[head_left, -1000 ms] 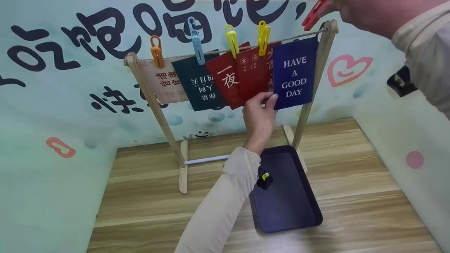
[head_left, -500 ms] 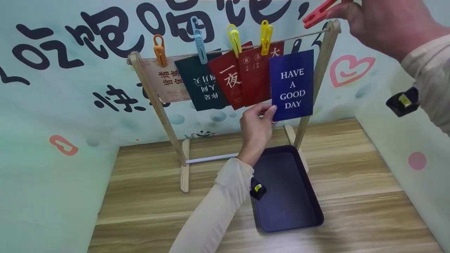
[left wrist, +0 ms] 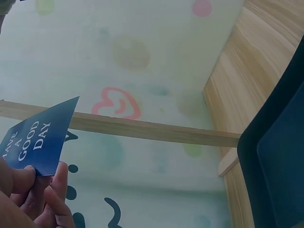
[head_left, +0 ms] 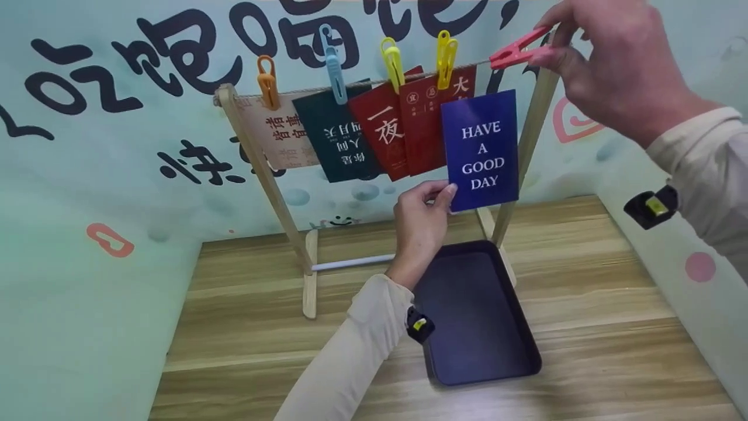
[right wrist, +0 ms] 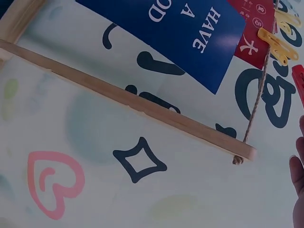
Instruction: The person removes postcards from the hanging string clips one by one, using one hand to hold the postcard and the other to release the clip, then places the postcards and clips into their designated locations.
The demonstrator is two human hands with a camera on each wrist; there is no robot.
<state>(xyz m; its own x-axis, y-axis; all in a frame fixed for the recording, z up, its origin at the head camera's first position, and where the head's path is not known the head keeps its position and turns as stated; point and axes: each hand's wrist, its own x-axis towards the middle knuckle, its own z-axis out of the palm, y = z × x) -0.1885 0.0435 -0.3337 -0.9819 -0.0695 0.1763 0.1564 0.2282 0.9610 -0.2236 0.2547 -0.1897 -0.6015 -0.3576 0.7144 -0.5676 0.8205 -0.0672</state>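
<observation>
My left hand (head_left: pixel 422 219) pinches the lower left corner of a blue card (head_left: pixel 482 149) printed "HAVE A GOOD DAY", its top edge below the rope (head_left: pixel 480 62). Up at the right, my right hand (head_left: pixel 613 64) pinches a red clothespin (head_left: pixel 517 51) by its handles, tips pointing left beside the rope. In the left wrist view, thumb and fingers hold the blue card (left wrist: pixel 45 137) at its corner. The right wrist view has the red clothespin (right wrist: pixel 299 80) cut off at the edge, and a rope end knotted at the wooden post (right wrist: pixel 190 124).
Several cards hang on the rope: a pink card (head_left: pixel 286 137), a dark green card (head_left: pixel 333 137) and red cards (head_left: pixel 422 128). Orange (head_left: pixel 267 82), blue and yellow clothespins grip them. The wooden rack (head_left: pixel 266 181) stands on the wood-grain surface, a black tray (head_left: pixel 476 327) at its front right.
The blue card has come down from the rope and slightly left in my left hand. My right hand has moved down and left with the red clothespin, whose handles now show spread in a V.
</observation>
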